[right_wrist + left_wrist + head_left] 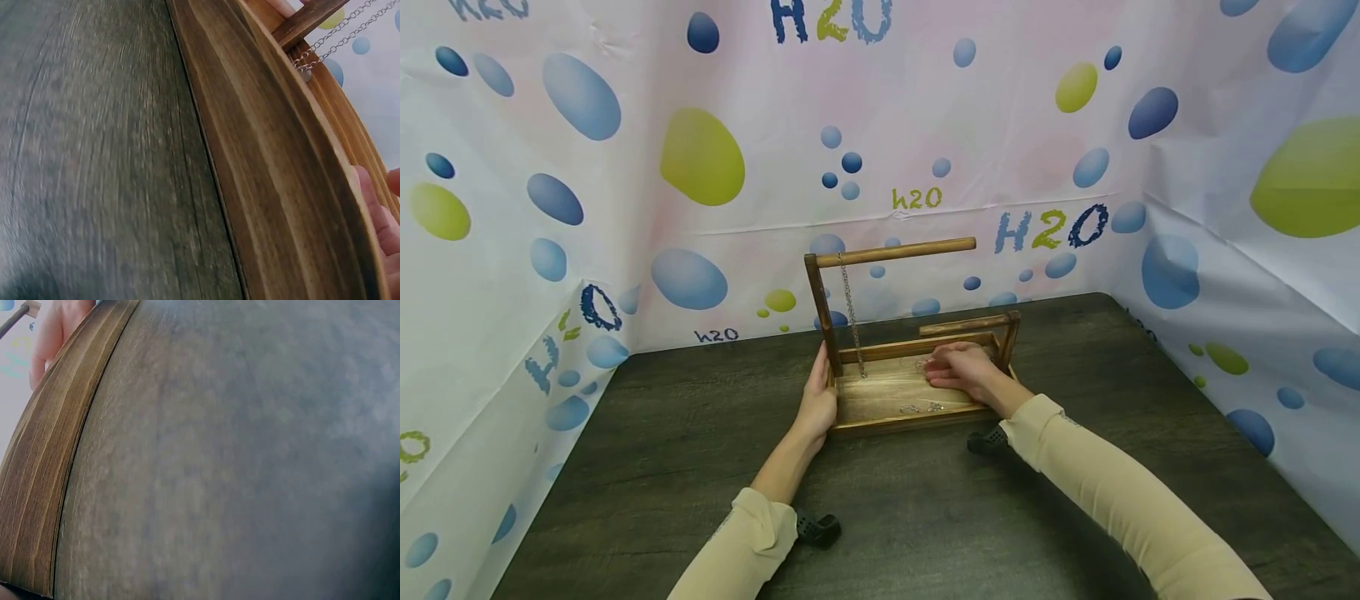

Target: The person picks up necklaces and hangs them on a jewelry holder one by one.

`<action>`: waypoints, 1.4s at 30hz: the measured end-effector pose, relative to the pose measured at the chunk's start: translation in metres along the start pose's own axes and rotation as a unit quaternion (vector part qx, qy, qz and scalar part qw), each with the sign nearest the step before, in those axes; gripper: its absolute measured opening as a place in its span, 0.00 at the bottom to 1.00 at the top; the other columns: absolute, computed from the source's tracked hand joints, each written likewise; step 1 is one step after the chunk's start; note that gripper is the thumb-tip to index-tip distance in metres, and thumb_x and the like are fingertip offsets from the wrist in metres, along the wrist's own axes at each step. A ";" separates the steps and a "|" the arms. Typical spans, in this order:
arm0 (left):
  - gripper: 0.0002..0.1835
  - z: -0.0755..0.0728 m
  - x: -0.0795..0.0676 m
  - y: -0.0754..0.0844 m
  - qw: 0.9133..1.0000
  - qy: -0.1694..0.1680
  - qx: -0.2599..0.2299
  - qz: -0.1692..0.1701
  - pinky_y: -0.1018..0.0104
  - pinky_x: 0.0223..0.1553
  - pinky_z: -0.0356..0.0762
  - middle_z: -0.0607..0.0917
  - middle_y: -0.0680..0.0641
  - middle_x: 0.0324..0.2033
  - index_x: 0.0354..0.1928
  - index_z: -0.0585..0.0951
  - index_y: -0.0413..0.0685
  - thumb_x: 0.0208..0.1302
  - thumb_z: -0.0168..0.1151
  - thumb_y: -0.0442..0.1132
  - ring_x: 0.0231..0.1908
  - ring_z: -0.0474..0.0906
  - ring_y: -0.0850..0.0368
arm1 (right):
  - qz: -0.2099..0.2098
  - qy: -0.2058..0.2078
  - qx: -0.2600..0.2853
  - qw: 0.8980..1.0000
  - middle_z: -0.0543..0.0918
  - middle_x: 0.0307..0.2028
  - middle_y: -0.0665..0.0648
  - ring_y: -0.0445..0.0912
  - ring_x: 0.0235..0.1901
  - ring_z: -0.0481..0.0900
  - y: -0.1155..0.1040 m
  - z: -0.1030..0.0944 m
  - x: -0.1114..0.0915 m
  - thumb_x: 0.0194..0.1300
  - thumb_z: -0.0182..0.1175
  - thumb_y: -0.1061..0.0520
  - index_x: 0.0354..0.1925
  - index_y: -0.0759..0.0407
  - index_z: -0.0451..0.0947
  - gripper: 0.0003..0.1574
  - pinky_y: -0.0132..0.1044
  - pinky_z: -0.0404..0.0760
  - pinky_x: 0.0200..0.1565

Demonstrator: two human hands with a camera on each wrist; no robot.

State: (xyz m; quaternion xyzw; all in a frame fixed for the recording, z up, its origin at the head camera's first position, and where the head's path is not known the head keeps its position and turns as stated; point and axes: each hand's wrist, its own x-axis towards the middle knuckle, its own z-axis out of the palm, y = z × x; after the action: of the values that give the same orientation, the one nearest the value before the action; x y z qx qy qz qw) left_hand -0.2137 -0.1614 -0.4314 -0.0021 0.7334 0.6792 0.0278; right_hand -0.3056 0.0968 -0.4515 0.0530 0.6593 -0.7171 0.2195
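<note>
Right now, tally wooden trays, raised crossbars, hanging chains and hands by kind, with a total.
Wooden tray: 1
Raised crossbars (upper crossbar, lower crossbar): 2
Hanging chain: 1
Hands (left hand, right hand): 2
Total: 6

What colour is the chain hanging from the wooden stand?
The chain is silver; it shows best in the right wrist view.

Between the hands (pixel 817 408) (pixel 964 371), the jewelry stand (pixel 910 421) is streaky brown, its tray floor (pixel 880 396) paler tan, its chain (pixel 850 300) silver. Beneath them, the surface (pixel 910 508) is streaked dark grey-green; beyond, the white backdrop (pixel 767 183) bears blue and lime spots.
</note>
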 end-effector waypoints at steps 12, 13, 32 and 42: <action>0.44 0.001 0.000 0.001 1.000 -0.001 -0.001 0.002 0.46 0.74 0.37 0.37 0.43 0.79 0.81 0.37 0.52 0.65 0.31 0.18 0.77 0.32 0.47 | 0.012 -0.023 -0.116 0.993 0.84 0.25 0.58 0.43 0.18 0.83 -0.004 -0.003 0.002 0.73 0.55 0.63 0.59 0.74 0.71 0.20 0.36 0.84 0.25; 0.44 0.001 0.000 0.001 1.000 -0.001 -0.001 0.001 0.46 0.74 0.37 0.37 0.43 0.79 0.81 0.37 0.52 0.65 0.31 0.18 0.77 0.32 0.47 | 0.013 -0.023 -0.121 0.992 0.84 0.25 0.58 0.43 0.18 0.83 -0.004 -0.003 0.002 0.73 0.55 0.63 0.59 0.74 0.71 0.20 0.36 0.84 0.24; 0.45 0.000 0.001 -0.001 1.000 0.001 -0.005 -0.004 0.46 0.74 0.38 0.36 0.43 0.79 0.81 0.37 0.54 0.65 0.31 0.18 0.77 0.31 0.47 | -0.007 -0.022 -0.294 0.956 0.81 0.21 0.59 0.43 0.15 0.80 -0.012 -0.001 0.002 0.72 0.57 0.63 0.48 0.66 0.68 0.10 0.37 0.83 0.22; 0.45 0.000 0.000 -0.001 1.000 0.001 -0.005 -0.002 0.46 0.74 0.37 0.36 0.42 0.79 0.81 0.37 0.53 0.65 0.31 0.18 0.77 0.31 0.46 | -0.004 -0.033 -0.325 0.945 0.81 0.19 0.57 0.43 0.14 0.80 -0.012 -0.003 0.001 0.69 0.63 0.62 0.42 0.65 0.72 0.10 0.37 0.83 0.22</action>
State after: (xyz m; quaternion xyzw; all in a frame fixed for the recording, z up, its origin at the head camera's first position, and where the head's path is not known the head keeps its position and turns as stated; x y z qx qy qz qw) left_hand -0.2140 -0.1616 -0.4324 -0.0046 0.7299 0.6830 0.0281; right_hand -0.3119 0.0998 -0.4409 -0.0471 0.8493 -0.4661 0.2435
